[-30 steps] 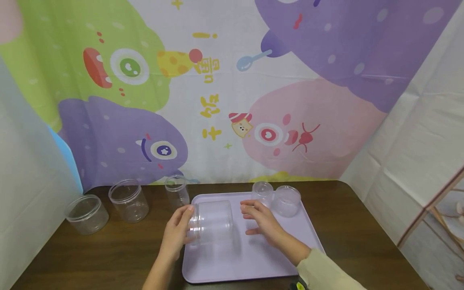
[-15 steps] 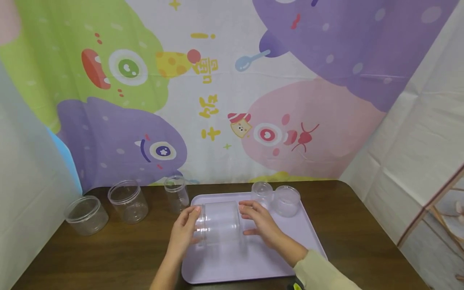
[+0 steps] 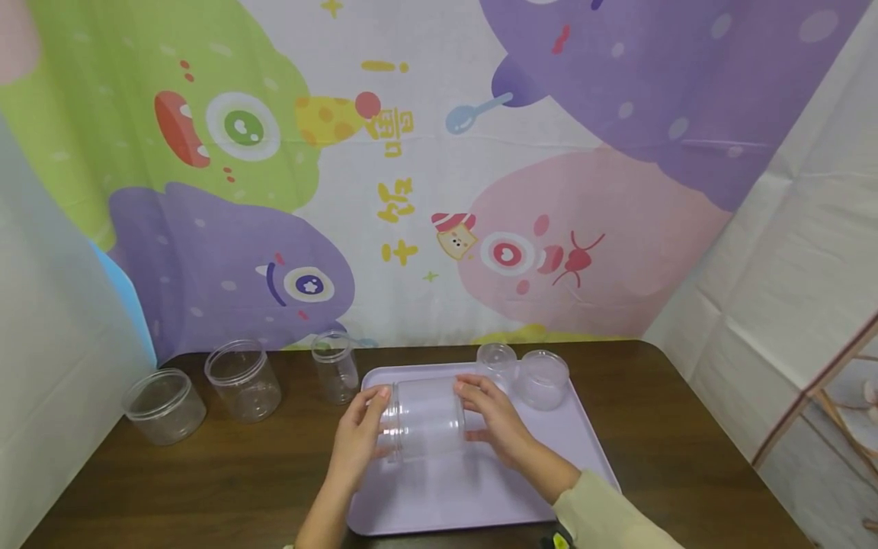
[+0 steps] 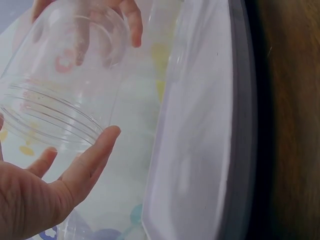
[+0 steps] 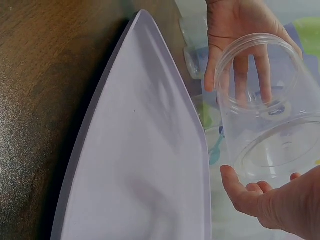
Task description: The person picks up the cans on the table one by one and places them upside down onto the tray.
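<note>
A large clear plastic jar point(image 3: 427, 419) lies sideways over the lilac tray point(image 3: 507, 496), its threaded mouth to the left and its base to the right. My left hand point(image 3: 357, 438) grips it around the threaded end, fingers spread along the rim. At the base, my right hand point(image 3: 504, 423) holds the edge between thumb and fingers. The left wrist view shows the thread rings of the jar point(image 4: 60, 100) just beyond my left hand point(image 4: 50, 195). In the right wrist view the fingertips of my right hand point(image 5: 275, 200) meet the base edge, and no lid covers the mouth.
Two small clear jars, one narrow point(image 3: 497, 362) and one wider point(image 3: 543, 381), stand at the tray's back right. Left of the tray, a slim jar point(image 3: 336, 374), a taller jar point(image 3: 245, 385) and a low wide jar point(image 3: 167, 408) stand on the dark wooden table point(image 3: 206, 488).
The jar has shifted right in my left hand, away from the tray's left edge. My right hand, apart from the jar a second ago, now holds its base.
</note>
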The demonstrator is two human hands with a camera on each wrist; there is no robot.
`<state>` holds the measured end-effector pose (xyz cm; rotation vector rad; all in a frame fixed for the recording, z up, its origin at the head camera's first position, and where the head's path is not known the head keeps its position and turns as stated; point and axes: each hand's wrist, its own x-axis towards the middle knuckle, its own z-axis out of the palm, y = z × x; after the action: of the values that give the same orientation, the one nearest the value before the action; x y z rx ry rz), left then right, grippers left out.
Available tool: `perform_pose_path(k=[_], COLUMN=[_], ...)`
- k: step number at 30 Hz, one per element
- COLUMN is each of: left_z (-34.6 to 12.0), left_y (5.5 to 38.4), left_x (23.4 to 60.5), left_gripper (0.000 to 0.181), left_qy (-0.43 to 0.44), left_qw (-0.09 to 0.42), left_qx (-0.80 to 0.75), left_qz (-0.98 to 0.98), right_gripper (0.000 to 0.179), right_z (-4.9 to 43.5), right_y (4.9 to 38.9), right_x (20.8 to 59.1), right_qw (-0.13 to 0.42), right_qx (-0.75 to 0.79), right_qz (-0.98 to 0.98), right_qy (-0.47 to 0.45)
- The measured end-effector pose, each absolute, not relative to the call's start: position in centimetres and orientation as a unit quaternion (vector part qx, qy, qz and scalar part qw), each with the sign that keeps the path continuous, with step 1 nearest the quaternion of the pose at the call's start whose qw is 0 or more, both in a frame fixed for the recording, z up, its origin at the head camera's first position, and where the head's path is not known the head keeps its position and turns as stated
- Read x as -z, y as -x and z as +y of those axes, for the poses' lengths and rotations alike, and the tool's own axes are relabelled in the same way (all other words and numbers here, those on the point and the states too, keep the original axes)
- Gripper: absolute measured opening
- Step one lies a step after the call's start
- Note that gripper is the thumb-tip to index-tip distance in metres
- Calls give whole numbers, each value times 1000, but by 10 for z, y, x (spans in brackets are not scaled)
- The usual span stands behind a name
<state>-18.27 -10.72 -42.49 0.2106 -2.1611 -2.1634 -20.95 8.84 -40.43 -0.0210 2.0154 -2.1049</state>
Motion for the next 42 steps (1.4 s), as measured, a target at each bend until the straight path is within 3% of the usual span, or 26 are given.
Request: perform_pose_path(k=[32,42], left_z=[-104,-107], left_y=[181,181], left_x=[424,425], left_gripper=[51,51], left_qy=[-85,-69], left_qw=[48,36], left_qx=[711,717], left_qz=[-696,-693], right_gripper=[60,55], right_z=[78,76], right_y=[208,208], right_x=[408,406], right_qw=[116,91], right_qx=[738,734], right_qz=[664,673], right_qy=[24,16])
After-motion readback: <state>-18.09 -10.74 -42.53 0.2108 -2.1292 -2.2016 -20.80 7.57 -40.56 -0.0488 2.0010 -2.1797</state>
